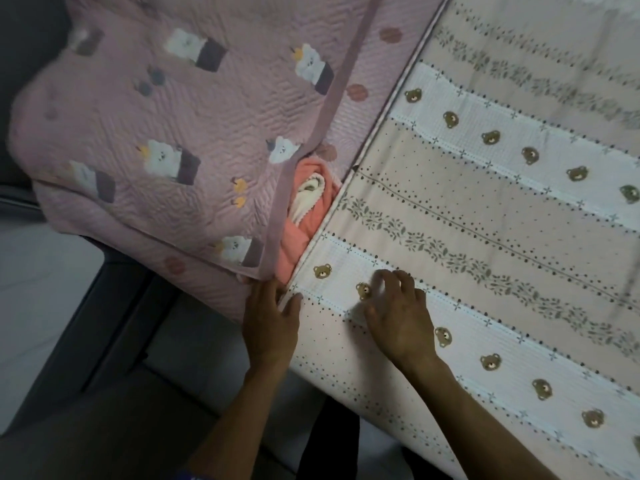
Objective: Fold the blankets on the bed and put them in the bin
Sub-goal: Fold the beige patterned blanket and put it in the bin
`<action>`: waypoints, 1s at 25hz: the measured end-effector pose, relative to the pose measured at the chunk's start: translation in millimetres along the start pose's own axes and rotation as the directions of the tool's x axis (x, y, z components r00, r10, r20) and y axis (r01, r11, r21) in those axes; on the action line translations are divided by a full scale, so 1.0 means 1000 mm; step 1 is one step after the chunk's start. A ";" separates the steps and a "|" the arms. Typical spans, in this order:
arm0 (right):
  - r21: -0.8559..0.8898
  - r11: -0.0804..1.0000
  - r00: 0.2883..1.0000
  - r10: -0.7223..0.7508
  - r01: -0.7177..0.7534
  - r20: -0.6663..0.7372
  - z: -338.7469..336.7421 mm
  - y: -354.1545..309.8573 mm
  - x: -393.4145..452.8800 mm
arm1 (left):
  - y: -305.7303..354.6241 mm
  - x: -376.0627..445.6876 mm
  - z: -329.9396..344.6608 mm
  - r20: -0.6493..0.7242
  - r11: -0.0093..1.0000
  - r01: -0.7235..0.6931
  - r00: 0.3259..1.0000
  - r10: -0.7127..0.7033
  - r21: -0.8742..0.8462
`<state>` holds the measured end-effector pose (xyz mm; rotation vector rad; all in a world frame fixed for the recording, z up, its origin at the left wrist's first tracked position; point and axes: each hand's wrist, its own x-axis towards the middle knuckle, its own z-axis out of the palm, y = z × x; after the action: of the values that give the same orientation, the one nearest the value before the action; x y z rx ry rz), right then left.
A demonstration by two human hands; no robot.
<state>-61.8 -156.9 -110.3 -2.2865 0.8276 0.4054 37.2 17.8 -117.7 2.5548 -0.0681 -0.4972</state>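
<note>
The bear-print blanket [485, 237] lies spread flat across the right side of the bed, its near-left corner just under our hands. Beside it on the left sits the pink quilted blanket [156, 133] with white animal figures, draped over the bed's left end, and between the two a bunched coral blanket [301, 216] shows in the gap, touching both.

Our left hand [272, 327] is at the bear-print blanket's left edge near the corner, thumb lying over the hem and fingers on the far side of it; it looks like a pinch on the edge, though the fingertips are partly hidden. Our right hand [398, 317] rests on top of the blanket just to the right, fingers spread and slightly arched, pressing the cloth and holding nothing.

We judge the step in hand to be the very start of folding this blanket: taking up the corner while the other hand steadies the fabric. No fold is made yet, and no bin is in view.

The next move calls for a firm hold on this corner, then carrying it across to the opposite edge so the hems meet, with the right hand freeing itself to take a second corner. The coral blanket lies close and could be dragged along.
</note>
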 end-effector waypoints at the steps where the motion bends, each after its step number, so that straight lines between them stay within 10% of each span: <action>1: 0.028 0.999 1.000 0.026 -0.026 0.011 -0.002 0.000 0.001 | -0.003 -0.001 -0.003 0.003 0.999 -0.013 1.000 0.013 0.031; 8: 0.122 0.989 0.996 0.085 -0.085 0.006 -0.007 -0.011 0.006 | -0.001 -0.002 -0.006 0.194 0.973 0.218 0.960 -0.201 -0.072; 16: 0.414 0.910 0.999 0.016 -0.034 0.047 -0.019 -0.023 -0.005 | -0.004 -0.073 -0.022 0.062 0.981 -0.191 0.980 0.188 0.042; 25: 0.353 0.935 0.985 -0.050 -0.012 0.165 -0.012 -0.024 -0.017 | -0.024 -0.029 -0.002 0.109 0.994 0.109 0.988 -0.108 -0.002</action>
<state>-58.2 -143.1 -82.1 -1.8959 0.7249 0.4025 9.5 43.6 -118.4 2.5321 0.0343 -0.6771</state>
